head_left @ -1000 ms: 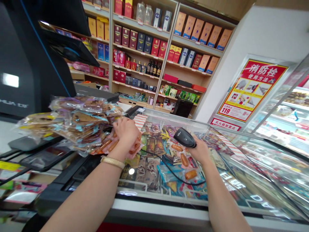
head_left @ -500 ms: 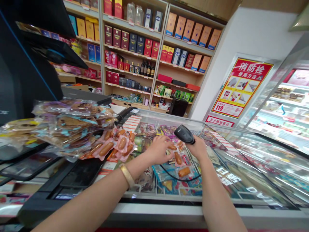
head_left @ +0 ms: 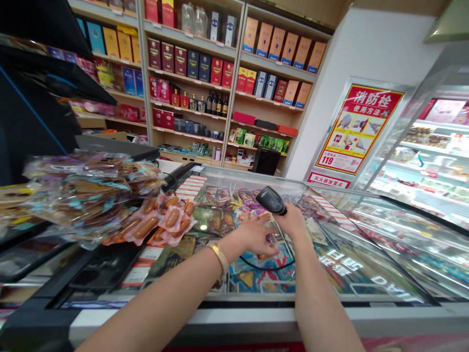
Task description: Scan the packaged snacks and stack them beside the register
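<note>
My right hand [head_left: 292,222] grips the handle of a black barcode scanner [head_left: 270,199], its head pointing left above the glass top. My left hand [head_left: 254,234] lies with fingers spread over a few small packed sausages [head_left: 263,256] on the glass, partly covering them; a firm hold on any of them cannot be made out. A black cable [head_left: 271,268] loops below both hands. To the left, more packed sausages [head_left: 172,218] lie in a heap, against a pile of flat brown snack packs [head_left: 88,190] in clear wrapping.
The glass freezer top [head_left: 348,234] spans the front, with bagged goods under it. A dark checkout terminal [head_left: 32,98] stands at the left. Behind are shelves of boxed bottles [head_left: 192,63], a red fire poster [head_left: 361,129] and a lit display fridge [head_left: 436,146].
My left hand has moved right and down over the loose sausage packs, fingers spreading across them. The scanner stays in my right hand. The view has shifted slightly right.
</note>
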`<action>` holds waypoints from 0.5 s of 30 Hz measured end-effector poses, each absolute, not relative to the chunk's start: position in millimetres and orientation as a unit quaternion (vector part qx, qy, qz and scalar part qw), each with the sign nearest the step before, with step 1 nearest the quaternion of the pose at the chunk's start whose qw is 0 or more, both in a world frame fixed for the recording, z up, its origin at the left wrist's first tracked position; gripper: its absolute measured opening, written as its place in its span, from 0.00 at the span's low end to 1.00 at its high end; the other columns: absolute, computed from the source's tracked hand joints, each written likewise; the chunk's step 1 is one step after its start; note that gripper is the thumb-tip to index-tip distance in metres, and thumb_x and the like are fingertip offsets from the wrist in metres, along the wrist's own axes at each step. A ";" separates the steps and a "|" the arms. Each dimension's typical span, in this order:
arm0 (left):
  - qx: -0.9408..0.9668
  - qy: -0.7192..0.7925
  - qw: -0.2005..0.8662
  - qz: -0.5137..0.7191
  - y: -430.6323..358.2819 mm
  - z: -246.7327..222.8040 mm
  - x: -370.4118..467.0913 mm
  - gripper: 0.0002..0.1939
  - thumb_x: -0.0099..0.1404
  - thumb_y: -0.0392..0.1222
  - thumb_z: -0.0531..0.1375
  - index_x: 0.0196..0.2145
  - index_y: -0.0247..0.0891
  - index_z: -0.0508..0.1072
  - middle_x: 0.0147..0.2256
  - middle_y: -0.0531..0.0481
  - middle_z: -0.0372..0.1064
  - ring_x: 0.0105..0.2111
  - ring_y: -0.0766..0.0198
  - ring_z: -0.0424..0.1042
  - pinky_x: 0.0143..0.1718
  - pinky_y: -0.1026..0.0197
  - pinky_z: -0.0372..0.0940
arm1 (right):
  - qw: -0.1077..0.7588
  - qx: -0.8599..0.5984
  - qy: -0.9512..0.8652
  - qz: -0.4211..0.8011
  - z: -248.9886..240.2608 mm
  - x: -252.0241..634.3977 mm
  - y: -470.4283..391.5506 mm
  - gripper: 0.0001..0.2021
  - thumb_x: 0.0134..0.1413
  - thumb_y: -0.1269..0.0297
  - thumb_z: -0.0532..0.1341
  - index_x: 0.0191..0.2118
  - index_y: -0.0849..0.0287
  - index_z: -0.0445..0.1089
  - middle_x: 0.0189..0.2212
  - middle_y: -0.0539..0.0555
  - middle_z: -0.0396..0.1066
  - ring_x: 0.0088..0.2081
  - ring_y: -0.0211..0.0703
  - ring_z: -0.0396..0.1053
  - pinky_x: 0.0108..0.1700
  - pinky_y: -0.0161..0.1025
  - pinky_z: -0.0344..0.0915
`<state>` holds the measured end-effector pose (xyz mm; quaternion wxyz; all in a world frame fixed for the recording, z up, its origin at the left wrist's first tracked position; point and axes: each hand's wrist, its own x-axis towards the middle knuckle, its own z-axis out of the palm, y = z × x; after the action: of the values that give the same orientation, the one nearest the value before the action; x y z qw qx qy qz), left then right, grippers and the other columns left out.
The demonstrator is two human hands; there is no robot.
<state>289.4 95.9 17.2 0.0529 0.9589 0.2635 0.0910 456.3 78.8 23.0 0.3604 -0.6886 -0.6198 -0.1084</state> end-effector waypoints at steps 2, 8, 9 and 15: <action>0.958 0.262 0.050 0.101 96.4 16.0 281.0 0.32 0.55 0.65 0.58 0.54 0.52 0.71 0.65 0.45 0.53 0.59 0.36 0.57 0.58 0.31 0.48 | 0.363 -0.687 -0.622 -0.100 24.2 454.4 78.5 0.11 0.45 0.63 0.61 0.37 0.55 0.75 0.34 0.55 0.77 0.38 0.52 0.74 0.35 0.37 0.63; 0.959 0.245 0.048 0.131 100.7 12.0 244.5 0.29 0.53 0.61 0.62 0.52 0.52 0.72 0.65 0.49 0.53 0.58 0.40 0.60 0.57 0.35 0.52 | 0.358 -0.676 -0.635 -0.104 23.7 450.4 79.3 0.10 0.46 0.63 0.61 0.36 0.54 0.75 0.34 0.55 0.77 0.38 0.51 0.75 0.37 0.38 0.64; 0.960 0.236 0.059 0.138 102.6 12.3 239.2 0.29 0.52 0.60 0.63 0.51 0.51 0.73 0.65 0.49 0.54 0.58 0.42 0.61 0.58 0.37 0.53 | 0.357 -0.675 -0.637 -0.105 23.4 450.1 79.7 0.10 0.46 0.63 0.61 0.36 0.54 0.75 0.34 0.55 0.77 0.39 0.51 0.74 0.37 0.38 0.64; 0.911 0.268 0.143 0.278 133.0 15.7 227.1 0.17 0.64 0.44 0.55 0.48 0.40 0.76 0.48 0.45 0.73 0.49 0.59 0.71 0.53 0.58 0.62 | 0.333 -0.683 -0.642 -0.106 20.8 449.6 82.1 0.11 0.46 0.64 0.62 0.38 0.55 0.75 0.36 0.55 0.77 0.39 0.51 0.74 0.38 0.38 0.64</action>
<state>227.1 133.0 15.7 0.1427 0.9113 0.2678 0.2784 449.6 82.1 20.8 0.3327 -0.6828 -0.6418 -0.1064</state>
